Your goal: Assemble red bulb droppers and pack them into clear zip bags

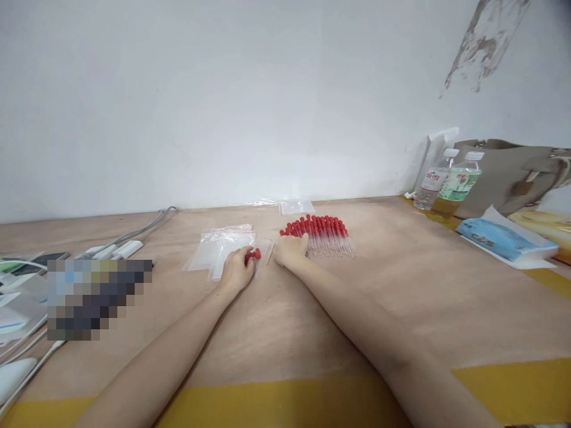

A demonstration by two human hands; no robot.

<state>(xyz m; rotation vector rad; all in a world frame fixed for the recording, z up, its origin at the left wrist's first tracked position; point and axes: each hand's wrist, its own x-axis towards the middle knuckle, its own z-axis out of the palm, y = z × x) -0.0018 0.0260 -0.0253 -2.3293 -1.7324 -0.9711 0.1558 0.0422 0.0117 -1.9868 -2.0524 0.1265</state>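
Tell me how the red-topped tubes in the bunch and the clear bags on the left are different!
The red-topped tubes are thin sticks with round red ends, but the clear bags are flat and wide. The tubes lie side by side in a row, while the bags overlap in a pile.
Both lie on the table and have see-through parts.

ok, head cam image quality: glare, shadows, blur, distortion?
Head view: even light on the wall, diffuse shadow beside the right forearm. Head view: glints on clear plastic; red-topped pieces blend at their stems. Head view: bottles lean, likely wide-angle distortion.
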